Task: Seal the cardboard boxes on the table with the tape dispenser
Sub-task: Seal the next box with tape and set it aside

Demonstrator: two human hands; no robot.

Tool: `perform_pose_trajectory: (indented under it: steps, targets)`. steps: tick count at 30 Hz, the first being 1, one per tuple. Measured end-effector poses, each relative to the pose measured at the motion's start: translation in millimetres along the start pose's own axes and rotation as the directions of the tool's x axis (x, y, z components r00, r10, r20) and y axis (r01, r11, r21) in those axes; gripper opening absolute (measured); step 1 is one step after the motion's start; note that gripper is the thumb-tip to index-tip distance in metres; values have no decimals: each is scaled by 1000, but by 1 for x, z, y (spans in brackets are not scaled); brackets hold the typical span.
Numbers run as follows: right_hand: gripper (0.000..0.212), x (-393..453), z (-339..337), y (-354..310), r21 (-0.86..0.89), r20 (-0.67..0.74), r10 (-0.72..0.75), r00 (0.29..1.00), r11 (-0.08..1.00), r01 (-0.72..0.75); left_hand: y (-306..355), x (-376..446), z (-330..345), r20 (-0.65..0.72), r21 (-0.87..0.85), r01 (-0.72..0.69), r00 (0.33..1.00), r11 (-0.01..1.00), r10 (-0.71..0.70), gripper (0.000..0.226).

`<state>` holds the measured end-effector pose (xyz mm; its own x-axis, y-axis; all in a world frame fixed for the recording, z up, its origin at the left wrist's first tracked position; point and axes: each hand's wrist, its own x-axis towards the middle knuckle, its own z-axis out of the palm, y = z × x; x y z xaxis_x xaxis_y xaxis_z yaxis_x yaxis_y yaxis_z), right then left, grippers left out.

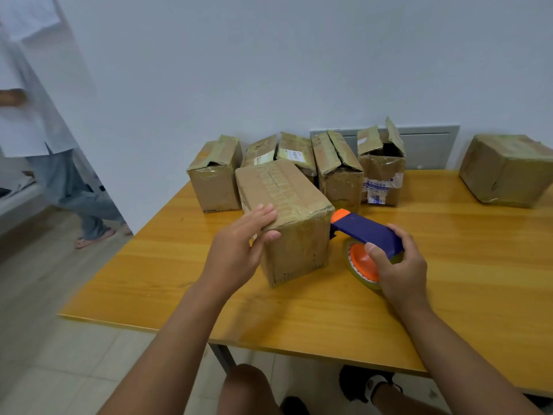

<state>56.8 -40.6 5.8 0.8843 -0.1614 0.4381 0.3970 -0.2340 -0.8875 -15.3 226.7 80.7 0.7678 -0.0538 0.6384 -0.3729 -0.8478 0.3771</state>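
Seven boxes: cardboard cartons are standing on the table [449, 265], which is filling the centre and right of the frame.
Back row: five cartons [339, 172] are crowding together at upper centre, several with flaps gaping; judged likely to be toppling if the front carton is getting shoved backward during taping.
Lone carton: one box [505, 169] is sitting well apart at the far right, near the frame edge.
Front carton: the box being worked [287, 217] is standing at centre, just ahead of the back row; its top seam is looking already taped, and it may be sliding under dispenser pull if not braced.
Tape dispenser: the blue and orange tool [363, 235] is lying right of centre, its nose touching the front carton's near right corner; tape may be going on skewed from this angle.
Left hand: the hand [239, 244] is resting flat-fingered on the carton's near top edge, thumb against the side face, steadying only lightly.
Right hand: the hand [398, 265] is gripping the dispenser body and roll; fingers are sitting close to the cutter end, a nick risk.
Bystander: a person [45, 130] is walking at upper left, well apart.
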Motion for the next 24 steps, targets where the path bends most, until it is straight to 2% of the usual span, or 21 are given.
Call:
perform_pose_trajectory:
  steps: [4,6,8,15,17,21,24]
  targets:
    - [62,0,0,0,26,-16,24,1000,999,-23,-7,2,-5,76,-135,25,997,990,-15,40]
    - [62,0,0,0,30,-22,32,999,999,-31,-12,2,-4,70,-192,32,997,981,-19,37]
    - [62,0,0,-1,35,-23,37,999,999,-37,-13,3,-3,72,-222,49,997,974,-34,34]
    - [61,1,-1,-1,49,-35,47,998,998,-45,-20,4,-8,210,-338,98,977,936,-26,33]
    - [60,1,0,-1,51,-37,44,998,998,-42,-22,4,-7,213,-358,95,977,929,-18,34]
    - [60,1,-1,-1,54,-41,46,998,998,-44,-21,6,-3,132,-349,78,991,934,-33,36]
    - [60,1,-1,-1,57,-38,47,998,997,-44,-17,5,-8,178,-376,112,983,920,-46,28]
